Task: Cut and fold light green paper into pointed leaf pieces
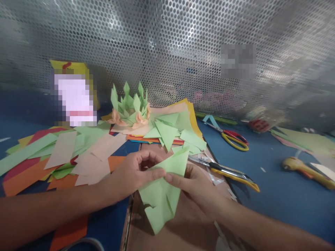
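Observation:
A folded piece of light green paper is held up over the brown board. My left hand grips its left edge, thumb in front and fingers curled behind. From the other side my right hand pinches it, its thumb close to the left thumb near the middle. The paper tapers to a point at upper right, with creases and a small notch low on its left. Beyond it lie more folded green paper triangles. Farther back stands a green and peach folded-paper model with upright pointed tips.
Coloured paper strips spread across the left. A box cutter and scissors lie right of the board. A yellow glue gun rests at far right. Behind everything rises a perforated metal panel.

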Action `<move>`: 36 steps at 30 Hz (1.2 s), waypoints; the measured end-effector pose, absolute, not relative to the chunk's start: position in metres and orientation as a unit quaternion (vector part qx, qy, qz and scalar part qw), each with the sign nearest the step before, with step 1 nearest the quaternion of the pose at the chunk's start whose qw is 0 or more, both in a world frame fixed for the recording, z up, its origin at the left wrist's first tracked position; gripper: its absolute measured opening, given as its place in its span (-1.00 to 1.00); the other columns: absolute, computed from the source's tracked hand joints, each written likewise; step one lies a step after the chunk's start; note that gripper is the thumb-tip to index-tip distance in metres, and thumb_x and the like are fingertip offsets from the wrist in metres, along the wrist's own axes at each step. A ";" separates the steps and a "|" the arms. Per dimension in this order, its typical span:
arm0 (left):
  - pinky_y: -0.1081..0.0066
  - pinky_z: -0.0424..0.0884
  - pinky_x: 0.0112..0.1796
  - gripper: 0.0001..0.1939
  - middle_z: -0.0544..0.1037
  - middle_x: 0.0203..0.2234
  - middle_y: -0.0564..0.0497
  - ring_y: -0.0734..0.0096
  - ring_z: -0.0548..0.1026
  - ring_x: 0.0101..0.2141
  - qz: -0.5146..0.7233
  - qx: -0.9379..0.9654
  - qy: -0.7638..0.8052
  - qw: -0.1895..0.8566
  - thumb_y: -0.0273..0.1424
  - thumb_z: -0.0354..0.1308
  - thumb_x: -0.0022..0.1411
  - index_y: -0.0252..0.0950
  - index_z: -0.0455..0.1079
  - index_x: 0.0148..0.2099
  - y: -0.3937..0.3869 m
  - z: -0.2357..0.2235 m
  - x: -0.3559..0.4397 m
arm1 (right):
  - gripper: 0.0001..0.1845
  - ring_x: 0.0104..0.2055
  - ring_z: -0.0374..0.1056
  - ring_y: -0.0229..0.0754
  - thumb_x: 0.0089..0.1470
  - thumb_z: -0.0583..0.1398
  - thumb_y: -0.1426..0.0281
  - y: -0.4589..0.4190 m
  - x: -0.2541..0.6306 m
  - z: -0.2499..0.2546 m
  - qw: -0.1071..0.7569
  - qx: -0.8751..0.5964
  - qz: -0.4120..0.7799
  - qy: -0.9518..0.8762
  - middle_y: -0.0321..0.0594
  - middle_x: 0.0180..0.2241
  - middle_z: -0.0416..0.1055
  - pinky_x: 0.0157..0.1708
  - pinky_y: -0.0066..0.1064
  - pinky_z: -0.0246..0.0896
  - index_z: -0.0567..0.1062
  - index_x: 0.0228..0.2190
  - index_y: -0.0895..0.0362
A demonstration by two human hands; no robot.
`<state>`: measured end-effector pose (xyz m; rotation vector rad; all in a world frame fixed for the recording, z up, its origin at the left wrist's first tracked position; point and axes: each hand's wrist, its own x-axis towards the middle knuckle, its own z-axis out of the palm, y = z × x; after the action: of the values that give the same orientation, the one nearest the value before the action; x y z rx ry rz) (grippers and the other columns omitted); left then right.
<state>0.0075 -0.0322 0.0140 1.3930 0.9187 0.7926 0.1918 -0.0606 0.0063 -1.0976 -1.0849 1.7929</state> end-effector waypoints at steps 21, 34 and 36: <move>0.46 0.34 -0.33 -0.79 0.45 -0.23 -0.04 0.41 0.41 -0.30 0.371 0.605 0.348 0.613 -0.38 0.23 0.07 -0.30 0.34 -0.23 -0.036 0.017 0.009 | -0.67 -0.28 0.40 -0.19 -0.17 0.39 0.31 -0.060 0.191 0.009 0.379 -0.426 0.707 -0.419 -0.24 -0.32 0.52 -0.22 -0.32 0.26 0.54 -0.29 0.12; 0.48 0.32 -0.32 -0.79 0.42 -0.28 0.00 0.42 0.39 -0.29 0.368 0.603 0.336 0.623 -0.38 0.23 0.09 -0.28 0.34 -0.20 -0.036 0.014 0.009 | -0.66 -0.28 0.40 -0.16 -0.17 0.38 0.29 -0.059 0.191 0.007 0.377 -0.431 0.704 -0.421 -0.21 -0.31 0.51 -0.20 -0.28 0.26 0.53 -0.31 0.15; 0.48 0.31 -0.33 -0.79 0.41 -0.31 0.02 0.44 0.37 -0.31 0.367 0.601 0.338 0.625 -0.38 0.23 0.09 -0.29 0.34 -0.21 -0.035 0.015 0.009 | -0.67 -0.27 0.40 -0.16 -0.16 0.38 0.29 -0.059 0.191 0.007 0.371 -0.422 0.709 -0.426 -0.21 -0.31 0.51 -0.19 -0.26 0.25 0.52 -0.31 0.15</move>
<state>0.0087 -0.0349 0.0145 1.3783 0.7756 0.8412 0.1915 -0.0587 0.0069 -1.0815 -1.0921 1.8185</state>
